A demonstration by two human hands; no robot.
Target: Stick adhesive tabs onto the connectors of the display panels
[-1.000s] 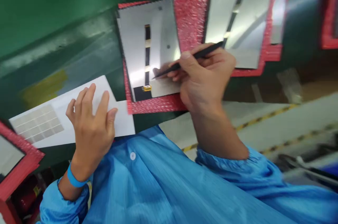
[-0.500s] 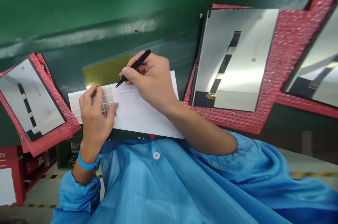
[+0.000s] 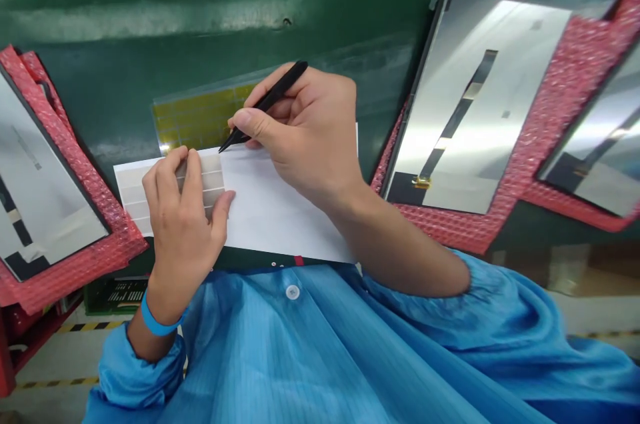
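Note:
My right hand (image 3: 310,131) is closed around slim black tweezers (image 3: 283,87), held like a pen. Their pointed tip meets the top right corner of a block of pale grey rectangular stickers (image 3: 214,181). These stickers sit in a grid on the left half of a white sheet (image 3: 280,211). Fingers apart, my left hand (image 3: 185,211) rests flat on the sheet and covers part of the grid. Behind both hands lies a clear strip with yellow rectangles (image 3: 195,121), partly hidden by my right hand.
On the right, a display panel (image 3: 465,111) with a dark flex cable lies on pink bubble wrap (image 3: 540,137); another panel (image 3: 600,151) is beyond it. At left, one more panel (image 3: 55,191) lies on pink wrap. The table (image 3: 120,84) has a green surface.
The camera view has shifted, so the side panels appear displaced. The tweezers' tip stays by the top right corner of the grey stickers, and my left hand remains on the sheet.

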